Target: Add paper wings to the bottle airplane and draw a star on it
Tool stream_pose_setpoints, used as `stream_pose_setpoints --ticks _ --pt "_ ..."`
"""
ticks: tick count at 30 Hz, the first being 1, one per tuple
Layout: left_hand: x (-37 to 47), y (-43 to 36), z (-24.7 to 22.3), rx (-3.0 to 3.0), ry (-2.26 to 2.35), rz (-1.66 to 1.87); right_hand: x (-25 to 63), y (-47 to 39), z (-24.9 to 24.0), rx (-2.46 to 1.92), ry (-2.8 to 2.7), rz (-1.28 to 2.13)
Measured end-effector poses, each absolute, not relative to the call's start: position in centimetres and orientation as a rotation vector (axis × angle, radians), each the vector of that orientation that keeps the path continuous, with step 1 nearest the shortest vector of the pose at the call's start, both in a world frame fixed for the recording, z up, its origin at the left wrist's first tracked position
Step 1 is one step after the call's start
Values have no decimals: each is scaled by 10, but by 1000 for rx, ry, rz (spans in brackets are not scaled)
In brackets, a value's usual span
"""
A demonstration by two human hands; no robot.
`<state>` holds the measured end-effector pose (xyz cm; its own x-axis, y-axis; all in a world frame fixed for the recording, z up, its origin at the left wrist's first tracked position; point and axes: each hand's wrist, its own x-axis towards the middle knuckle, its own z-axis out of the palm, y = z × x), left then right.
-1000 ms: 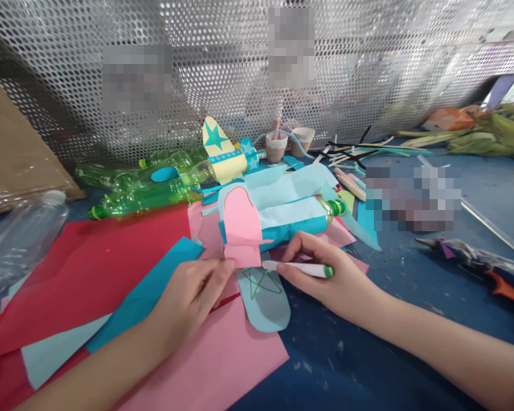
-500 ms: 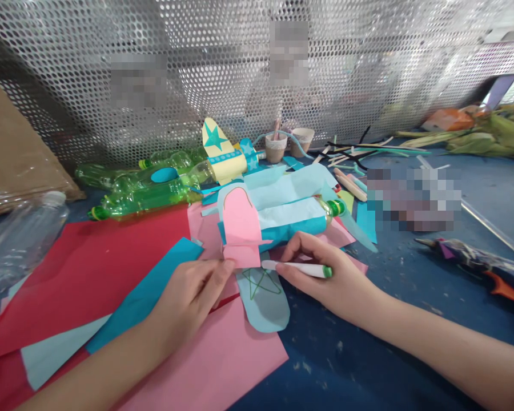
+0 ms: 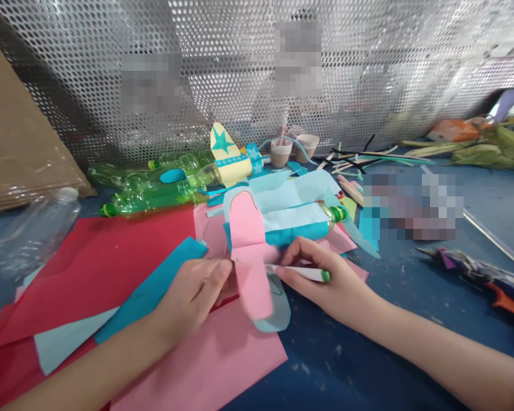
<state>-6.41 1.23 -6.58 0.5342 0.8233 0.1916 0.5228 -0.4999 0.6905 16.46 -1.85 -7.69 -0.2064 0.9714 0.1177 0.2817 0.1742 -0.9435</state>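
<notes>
My right hand (image 3: 325, 277) is closed around a white marker (image 3: 306, 273) with a green end, its tip side pointing left. Beside that tip lies a long pink paper cutout (image 3: 251, 245) with rounded ends and a crease across its middle. The thumb and fingers of my left hand (image 3: 197, 294) are pinched together at the cutout's left edge. Below it shows a light blue paper piece (image 3: 278, 319) with green marker lines, mostly covered by the pink one. Behind them rests a bottle wrapped in blue paper (image 3: 297, 225), its green cap to the right.
Red paper (image 3: 124, 257) and pink sheets (image 3: 205, 365) spread at left and front. Green bottles (image 3: 154, 197) and a yellow paper rocket shape (image 3: 233, 168) stand behind. A glue gun (image 3: 475, 271) lies at right. A perforated metal panel (image 3: 223, 68) closes the back.
The pink cutout's lower half has unfolded downward and now covers most of the green star drawing. Both hands stay in about the same place; the view has shifted slightly.
</notes>
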Motion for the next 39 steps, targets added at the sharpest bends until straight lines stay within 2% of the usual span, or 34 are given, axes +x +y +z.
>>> stream_pose_setpoints --ticks 7,11,16,25,31,35,39 --pt "-70 23 -43 2453 969 693 162 -18 -76 -1200 -1638 1040" --pt "-66 27 -37 2484 1062 665 161 -19 -76 -1196 -1625 1032" --pt "-51 36 -47 2274 1253 876 161 -15 -80 -1168 -1578 1065" --pt "-36 54 -57 1928 1198 1068 166 -17 -74 -1072 -1447 1173" --pt "-31 51 -55 1677 1325 1114 164 -18 -63 -1069 -1518 970" --pt "-32 54 -60 1653 1303 1125 160 -11 -55 -1050 -1612 1006" --pt "-34 57 -65 1632 1298 1096 150 10 -50 -1096 -1624 884"
